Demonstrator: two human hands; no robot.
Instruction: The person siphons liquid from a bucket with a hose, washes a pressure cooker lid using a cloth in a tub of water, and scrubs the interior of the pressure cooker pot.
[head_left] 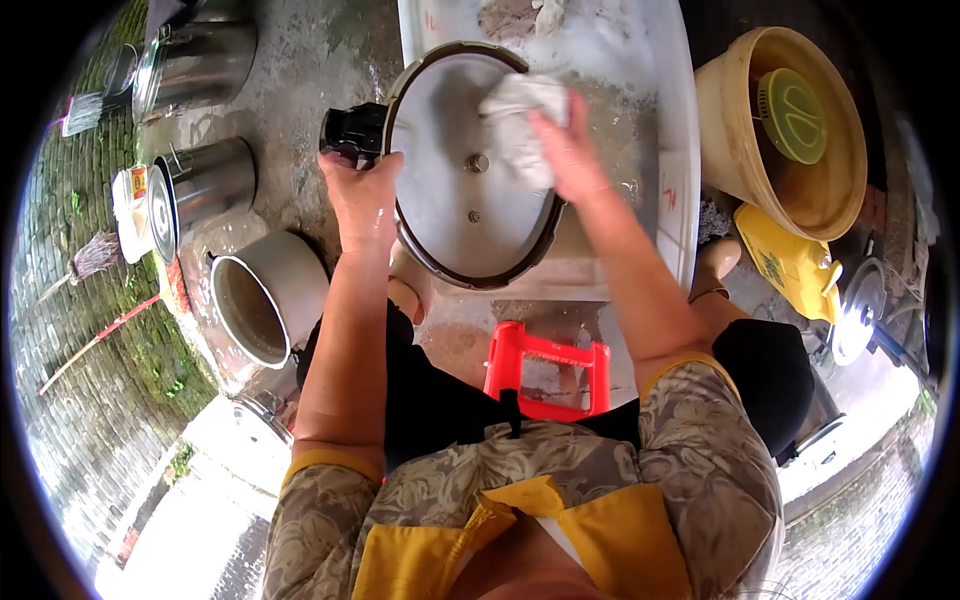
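Note:
A round metal pressure cooker lid (440,190) with a dark rim is tilted up before me, its inner face towards me. My left hand (362,195) is closed around the black handle (355,130) at the lid's left side. In my right hand (572,150) is a bunched whitish cloth (525,120), pressed against the lid's upper right part. Behind and below the lid lies a white plastic tub (675,150) with sudsy water and a wet brownish-white cloth (508,18) at its far end.
Left stand an open metal pot (312,275) and several steel pots, one a lidded pot (215,180). At right are a beige bucket (725,120) holding a green plastic item (795,115), and a yellow jug (785,260). A red stool (505,360) sits between my legs.

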